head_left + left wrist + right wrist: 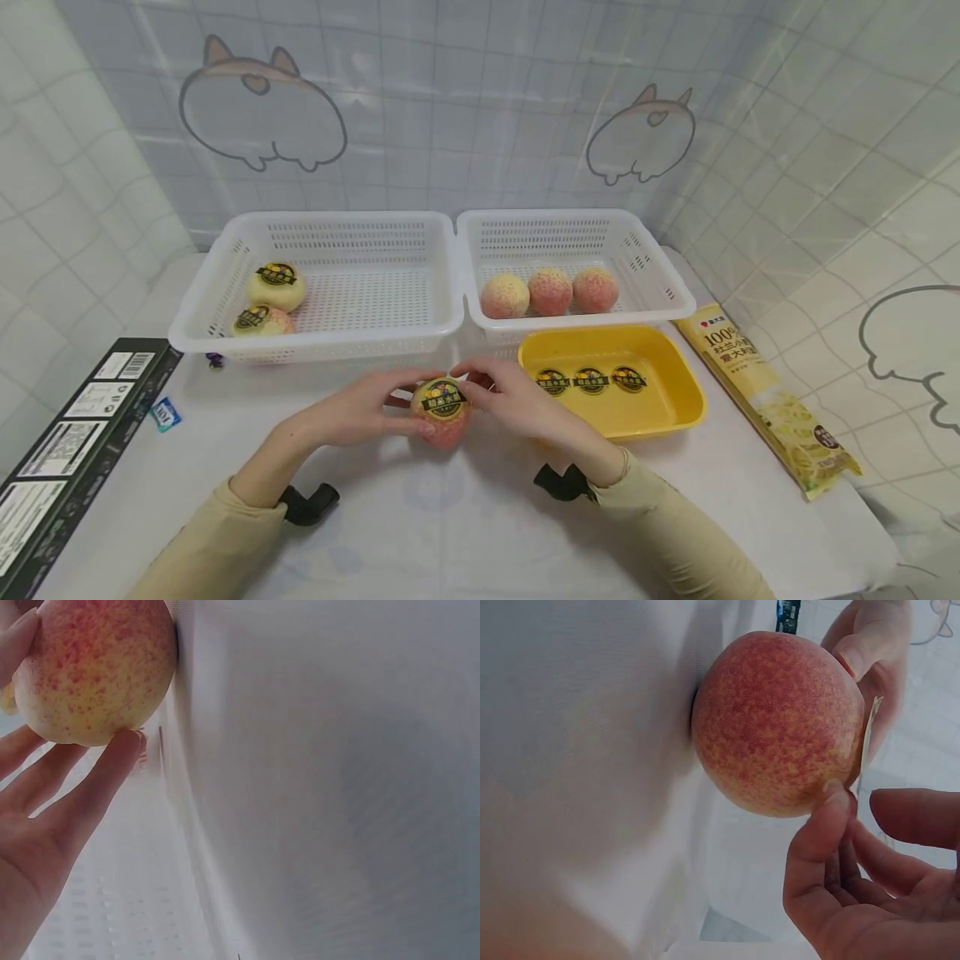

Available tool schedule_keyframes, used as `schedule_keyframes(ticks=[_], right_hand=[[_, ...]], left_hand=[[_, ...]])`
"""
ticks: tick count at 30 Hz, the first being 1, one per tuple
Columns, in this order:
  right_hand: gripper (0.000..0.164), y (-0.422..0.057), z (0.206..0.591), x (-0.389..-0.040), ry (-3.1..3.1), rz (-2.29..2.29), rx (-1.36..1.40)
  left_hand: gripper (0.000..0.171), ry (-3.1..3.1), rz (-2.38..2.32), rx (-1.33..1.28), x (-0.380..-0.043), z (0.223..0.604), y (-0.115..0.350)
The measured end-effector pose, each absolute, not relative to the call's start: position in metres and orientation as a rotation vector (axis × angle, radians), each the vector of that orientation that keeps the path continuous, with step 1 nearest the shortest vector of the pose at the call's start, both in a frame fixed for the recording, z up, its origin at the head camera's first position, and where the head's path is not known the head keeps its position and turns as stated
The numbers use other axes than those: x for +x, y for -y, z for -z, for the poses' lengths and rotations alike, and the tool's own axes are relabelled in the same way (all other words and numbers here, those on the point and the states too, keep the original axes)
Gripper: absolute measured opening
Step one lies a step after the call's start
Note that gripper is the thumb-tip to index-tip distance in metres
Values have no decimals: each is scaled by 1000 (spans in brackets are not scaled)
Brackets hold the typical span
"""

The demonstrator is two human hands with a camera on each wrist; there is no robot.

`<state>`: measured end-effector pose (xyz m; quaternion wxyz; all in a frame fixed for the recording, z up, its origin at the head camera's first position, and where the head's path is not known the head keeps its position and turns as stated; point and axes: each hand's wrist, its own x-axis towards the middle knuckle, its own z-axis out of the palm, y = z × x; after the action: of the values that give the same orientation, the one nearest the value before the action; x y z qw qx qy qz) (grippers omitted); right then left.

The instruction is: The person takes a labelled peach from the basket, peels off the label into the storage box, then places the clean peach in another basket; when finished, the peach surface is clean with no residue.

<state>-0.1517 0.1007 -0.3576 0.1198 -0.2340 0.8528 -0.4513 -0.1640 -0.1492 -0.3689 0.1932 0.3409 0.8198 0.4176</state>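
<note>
A pink-and-yellow peach (444, 432) rests on the white tabletop in front of me, with a round black-and-gold fruit sticker (441, 400) on its upper side. My left hand (367, 410) grips the peach from the left, thumb in front and fingers behind. From the other side, my right hand (517, 398) has its fingertips at the sticker's edge and appears to pinch it. In the right wrist view one edge of the sticker (868, 739) stands slightly off the peach (776, 724). Its printed face is hidden there.
Two stickered peaches (276, 287) lie in the left white basket (420, 329); three plain peaches (551, 292) lie in the right basket (660, 283). The yellow tray (667, 404) holds three stickers (591, 382). A noodle packet (772, 400) lies right, a black box (82, 442) left, beside a blue packet (166, 414).
</note>
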Motion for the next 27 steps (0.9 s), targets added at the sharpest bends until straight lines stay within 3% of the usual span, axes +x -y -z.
schedule_keyframes(ticks=[11, 18, 22, 27], right_hand=[[19, -96, 358, -147, -2565, 1361, -734], [19, -109, 334, -140, -2625, 1400, -809], [6, -133, 310, -152, -2626, 1342, -756], [6, -171, 290, -180, -2570, 1102, -741]], left_hand=[[70, -2277, -1162, 987, -162, 367, 148], [65, -2299, -1142, 1000, -162, 367, 148], [69, -2316, -1132, 998, -162, 368, 149], [72, -2324, -1117, 976, -162, 369, 149]])
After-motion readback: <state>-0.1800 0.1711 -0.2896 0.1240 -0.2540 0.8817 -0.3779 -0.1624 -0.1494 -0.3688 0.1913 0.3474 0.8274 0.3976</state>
